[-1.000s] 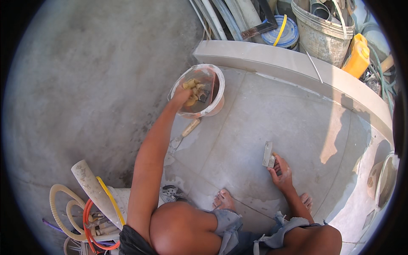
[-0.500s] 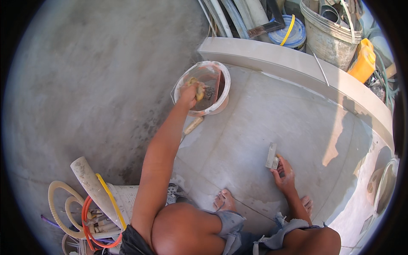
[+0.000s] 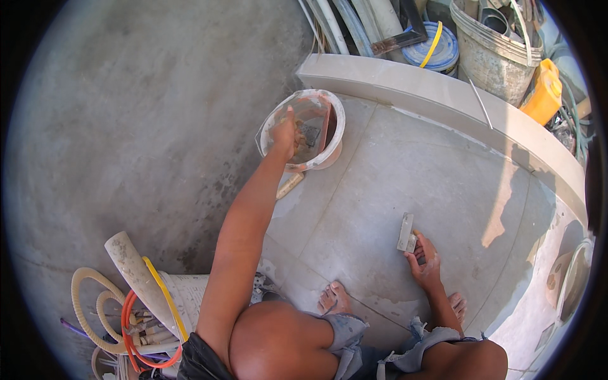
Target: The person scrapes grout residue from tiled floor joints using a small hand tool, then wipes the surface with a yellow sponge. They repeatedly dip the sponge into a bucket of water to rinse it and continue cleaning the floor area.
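My left hand (image 3: 285,135) reaches down inside a pale, stained bucket (image 3: 332,158). It is closed around a yellowish sponge, mostly hidden by the hand now. Murky water and a reddish flat piece (image 3: 327,128) leaning on the inner wall show beside it. My right hand (image 3: 428,263) is closed on a small grey float (image 3: 405,232) with a flat rectangular blade, held low over the grey tiles (image 3: 354,209). A tool with a pale handle (image 3: 290,185) lies against the bucket's near side, partly behind my left forearm.
A raised ledge (image 3: 405,82) curves along the far and right side, a thin rod (image 3: 481,104) lying across it. Behind it stand a dirty large bucket (image 3: 494,60), a blue-lidded tub (image 3: 437,50) and a yellow jerrycan (image 3: 543,95). Hoses (image 3: 95,278) and a pipe (image 3: 130,259) lie near left.
My left hand has turned and shifted slightly inside the bucket, thumb up, so the sponge seen in it before is now mostly covered. My right hand and the float stay in place.
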{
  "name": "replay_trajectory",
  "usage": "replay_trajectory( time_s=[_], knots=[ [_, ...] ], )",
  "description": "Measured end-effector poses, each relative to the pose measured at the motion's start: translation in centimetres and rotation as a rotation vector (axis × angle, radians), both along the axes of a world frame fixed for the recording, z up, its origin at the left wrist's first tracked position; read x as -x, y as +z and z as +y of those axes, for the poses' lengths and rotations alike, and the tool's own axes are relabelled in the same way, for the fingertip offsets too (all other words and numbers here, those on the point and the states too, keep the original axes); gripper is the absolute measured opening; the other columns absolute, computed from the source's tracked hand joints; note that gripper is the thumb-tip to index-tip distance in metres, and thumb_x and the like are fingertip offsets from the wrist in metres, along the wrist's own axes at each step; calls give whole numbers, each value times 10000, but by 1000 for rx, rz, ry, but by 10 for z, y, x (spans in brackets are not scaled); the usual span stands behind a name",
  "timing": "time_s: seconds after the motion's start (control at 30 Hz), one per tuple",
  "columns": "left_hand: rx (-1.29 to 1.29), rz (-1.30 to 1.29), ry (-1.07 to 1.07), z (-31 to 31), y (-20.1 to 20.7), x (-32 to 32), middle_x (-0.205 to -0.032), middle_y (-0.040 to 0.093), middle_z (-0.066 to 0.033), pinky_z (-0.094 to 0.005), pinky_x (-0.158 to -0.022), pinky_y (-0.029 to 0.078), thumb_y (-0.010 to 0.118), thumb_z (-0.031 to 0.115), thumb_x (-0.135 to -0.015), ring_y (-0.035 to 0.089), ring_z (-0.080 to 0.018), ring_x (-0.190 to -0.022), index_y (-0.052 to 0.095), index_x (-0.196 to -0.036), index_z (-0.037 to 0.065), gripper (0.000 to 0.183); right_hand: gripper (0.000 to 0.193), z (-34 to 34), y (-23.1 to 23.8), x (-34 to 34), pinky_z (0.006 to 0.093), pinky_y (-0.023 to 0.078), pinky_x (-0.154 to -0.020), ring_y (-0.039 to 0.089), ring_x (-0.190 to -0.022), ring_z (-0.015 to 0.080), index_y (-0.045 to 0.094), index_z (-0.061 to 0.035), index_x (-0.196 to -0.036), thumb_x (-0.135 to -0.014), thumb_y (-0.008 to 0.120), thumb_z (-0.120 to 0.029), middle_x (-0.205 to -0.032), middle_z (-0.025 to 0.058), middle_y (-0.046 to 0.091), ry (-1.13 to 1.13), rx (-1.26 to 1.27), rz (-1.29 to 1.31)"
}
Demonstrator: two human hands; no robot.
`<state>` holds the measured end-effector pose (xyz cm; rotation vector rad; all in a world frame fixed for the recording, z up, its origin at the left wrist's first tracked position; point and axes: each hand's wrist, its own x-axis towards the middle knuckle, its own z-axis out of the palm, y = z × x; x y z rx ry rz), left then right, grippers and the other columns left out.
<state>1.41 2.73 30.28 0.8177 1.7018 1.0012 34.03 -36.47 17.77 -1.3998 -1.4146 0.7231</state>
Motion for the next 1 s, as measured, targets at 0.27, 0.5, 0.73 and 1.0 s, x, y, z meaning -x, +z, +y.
replay_trajectory(
  time_s=[0.27, 0.5, 0.73, 1.0],
  knots=[
    [-52, -215, -97, 12, -21, 10, -895, 733, -97, -225, -439, 407, 675, 275, -1057, 645, -114, -607, 633, -1103, 21, 261, 600, -1, -6, 1, 295, 559, -679, 674, -766, 175, 592, 13, -1447, -889, 812, -16, -1001, 129, 704, 0, 1, -22],
    [-84, -260, -144, 7, -18, 10, -917, 702, -79, -203, -442, 388, 628, 218, -1093, 607, -95, -609, 612, -1102, 42, 177, 612, 0, -5, 0, 291, 560, -679, 676, -768, 176, 588, 13, -1452, -884, 815, -8, -1014, 136, 705, 6, -11, -9],
    [-95, -98, 41, 6, -8, -1, -741, 543, -14, -280, -424, 284, 646, 369, -1041, 404, -104, -474, 592, -929, 105, 291, 609, -1, -5, 0, 277, 557, -676, 676, -778, 154, 587, 9, -1454, -887, 810, 4, -997, 117, 696, 3, -25, 1],
    [-180, -24, 115, 4, 2, -13, -734, 574, -19, -303, -428, 307, 647, 367, -1012, 442, -117, -479, 628, -884, 111, 287, 628, 0, -4, 0, 285, 560, -680, 673, -764, 163, 582, 1, -1465, -882, 815, 3, -997, 121, 698, 10, 2, -15]
  ],
)
